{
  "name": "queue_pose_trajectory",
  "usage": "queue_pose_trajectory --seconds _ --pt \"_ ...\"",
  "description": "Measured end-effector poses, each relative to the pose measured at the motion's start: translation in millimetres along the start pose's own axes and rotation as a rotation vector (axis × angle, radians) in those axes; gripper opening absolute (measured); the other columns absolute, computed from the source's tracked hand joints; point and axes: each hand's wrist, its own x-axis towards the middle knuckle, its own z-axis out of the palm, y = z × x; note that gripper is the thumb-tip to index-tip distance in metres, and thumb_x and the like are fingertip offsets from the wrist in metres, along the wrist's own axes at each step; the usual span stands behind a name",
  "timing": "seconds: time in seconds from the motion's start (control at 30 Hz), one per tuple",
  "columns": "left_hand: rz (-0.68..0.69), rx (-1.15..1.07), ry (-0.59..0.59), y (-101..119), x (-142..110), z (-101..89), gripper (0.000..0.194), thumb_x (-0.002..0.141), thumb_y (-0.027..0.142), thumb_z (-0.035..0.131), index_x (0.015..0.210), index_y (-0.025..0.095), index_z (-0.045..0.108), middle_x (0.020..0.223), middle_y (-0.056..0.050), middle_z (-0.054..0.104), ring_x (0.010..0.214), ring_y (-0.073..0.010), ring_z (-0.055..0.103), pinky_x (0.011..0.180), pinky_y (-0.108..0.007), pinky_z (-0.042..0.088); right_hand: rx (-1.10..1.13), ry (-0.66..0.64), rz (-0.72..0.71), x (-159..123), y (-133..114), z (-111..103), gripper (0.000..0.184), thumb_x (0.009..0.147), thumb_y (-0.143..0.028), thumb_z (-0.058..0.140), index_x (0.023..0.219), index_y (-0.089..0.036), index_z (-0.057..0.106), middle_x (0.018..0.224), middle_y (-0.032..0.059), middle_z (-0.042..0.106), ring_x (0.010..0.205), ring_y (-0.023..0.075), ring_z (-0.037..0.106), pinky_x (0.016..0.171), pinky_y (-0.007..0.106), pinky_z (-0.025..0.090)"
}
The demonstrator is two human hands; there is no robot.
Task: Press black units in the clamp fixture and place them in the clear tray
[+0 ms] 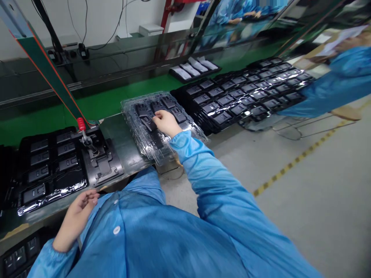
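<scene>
My right hand [167,123] reaches over a stack of clear plastic trays [139,143], fingers closed on the edge of a small black plastic housing [148,123]. Several similar dark housings lie around it in the top tray. Low at the bench's front edge, my left hand [77,216] is loosely curled against my body, with nothing visible in it. Between the two hands stands a metal fixture [106,166] with a red-handled toggle clamp [82,124]. Left of the fixture, a black tray [65,185] carries dark rectangular parts.
Stacked black trays [214,123] with many parts run along the bench to the right. Behind them is a tray of white packets [191,69]. A co-worker's blue sleeve [333,85] is at far right. More black parts [20,255] sit at lower left, below the bench.
</scene>
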Motion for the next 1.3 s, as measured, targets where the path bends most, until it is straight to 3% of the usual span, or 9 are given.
queue_pose_trajectory --seconds 0.1,0.3,0.43,0.57,0.73,0.97,1.17,1.3 --pt "0.077 0.158 0.101 2.9 6.0 -29.3 0.060 0.084 0.069 0.075 0.121 0.021 0.073 0.118 -0.012 0.081 0.112 -0.0312 0.076 0.102 -0.045 0.060 0.042 0.078 -0.103 -39.5 -3.6 -7.1 0.028 0.093 -0.029 0.064 0.114 -0.014 0.075 0.110 0.0128 0.080 0.102 0.0260 0.074 0.101 0.043 0.058" --pt "0.234 0.616 0.365 21.2 48.2 -96.3 0.042 0.093 0.050 0.065 0.119 0.020 0.074 0.111 -0.010 0.080 0.096 -0.0267 0.075 0.095 -0.042 0.061 0.106 0.217 -0.339 -158.7 -9.2 -5.2 0.015 0.097 -0.032 0.067 0.104 -0.022 0.076 0.094 0.0064 0.078 0.084 0.0223 0.072 0.079 0.036 0.058" --pt "0.352 0.938 0.351 22.9 88.3 -131.6 0.042 0.092 0.042 0.062 0.123 0.016 0.073 0.121 -0.016 0.077 0.114 -0.0325 0.071 0.109 -0.047 0.055 0.156 0.024 -0.595 -224.4 -13.5 9.0 0.008 0.097 -0.020 0.066 0.098 -0.024 0.074 0.090 0.0045 0.077 0.082 0.0205 0.073 0.074 0.033 0.059" --pt "0.455 1.108 0.218 28.1 117.8 -141.8 0.045 0.092 0.037 0.061 0.131 0.015 0.071 0.137 -0.016 0.073 0.131 -0.0342 0.064 0.118 -0.049 0.048 0.198 -0.146 -0.618 -266.5 -19.0 36.2 0.011 0.098 -0.016 0.064 0.100 -0.023 0.073 0.090 0.0044 0.077 0.080 0.0193 0.075 0.072 0.031 0.061" --pt "0.424 1.270 0.082 39.8 141.4 -137.8 0.052 0.090 0.034 0.064 0.139 0.016 0.068 0.143 -0.016 0.071 0.133 -0.0355 0.064 0.114 -0.048 0.050 0.262 -0.322 -0.546 -287.7 -17.8 63.4 0.012 0.100 -0.023 0.061 0.096 -0.026 0.072 0.087 0.0039 0.077 0.074 0.0208 0.074 0.066 0.034 0.062" --pt "0.435 1.380 -0.030 52.4 156.2 -138.1 0.059 0.085 0.036 0.065 0.141 0.015 0.068 0.138 -0.017 0.074 0.127 -0.0334 0.068 0.111 -0.042 0.050 0.267 -0.458 -0.464 -287.5 -18.3 77.2 0.017 0.102 -0.030 0.057 0.093 -0.029 0.071 0.086 0.0053 0.075 0.074 0.0245 0.072 0.065 0.040 0.060" --pt "0.454 1.357 0.100 60.6 140.6 -144.0 0.057 0.085 0.044 0.066 0.133 0.015 0.073 0.127 -0.017 0.077 0.119 -0.0342 0.071 0.105 -0.042 0.053 0.321 -0.490 -0.498 -286.1 -27.8 84.1 0.015 0.102 -0.026 0.057 0.095 -0.029 0.070 0.084 0.0034 0.074 0.073 0.0225 0.071 0.064 0.037 0.057" --pt "0.477 1.223 0.249 62.8 109.8 -127.8 0.058 0.085 0.045 0.068 0.132 0.012 0.073 0.127 -0.018 0.077 0.119 -0.0355 0.071 0.107 -0.043 0.054 0.357 -0.504 -0.442 -283.8 -45.6 99.3 0.012 0.101 -0.025 0.058 0.099 -0.026 0.070 0.090 0.0036 0.074 0.071 0.0191 0.069 0.065 0.033 0.056"
